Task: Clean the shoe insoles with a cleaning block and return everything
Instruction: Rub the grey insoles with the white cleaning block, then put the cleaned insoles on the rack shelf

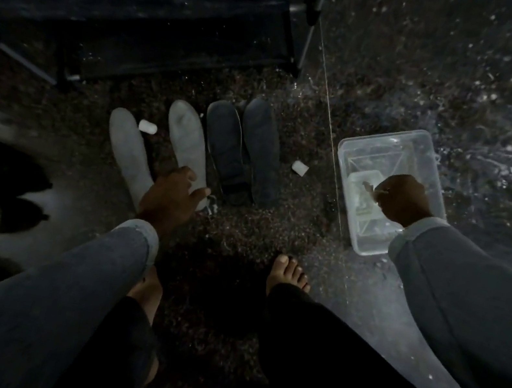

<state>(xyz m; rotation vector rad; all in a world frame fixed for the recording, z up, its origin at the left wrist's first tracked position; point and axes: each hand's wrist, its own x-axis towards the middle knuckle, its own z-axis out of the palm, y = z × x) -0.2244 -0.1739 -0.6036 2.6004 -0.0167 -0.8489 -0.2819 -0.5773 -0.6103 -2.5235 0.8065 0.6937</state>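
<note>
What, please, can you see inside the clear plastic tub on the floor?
Inside the clear plastic tub the right hand reaches down over a pale flat item. The hand covers part of it, so what it is cannot be told.

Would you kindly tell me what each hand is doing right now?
Left hand: open, fingers spread, resting on a pale grey foam insole.
Right hand: inside the clear plastic tub, pinching something small; what it is cannot be told.
</note>
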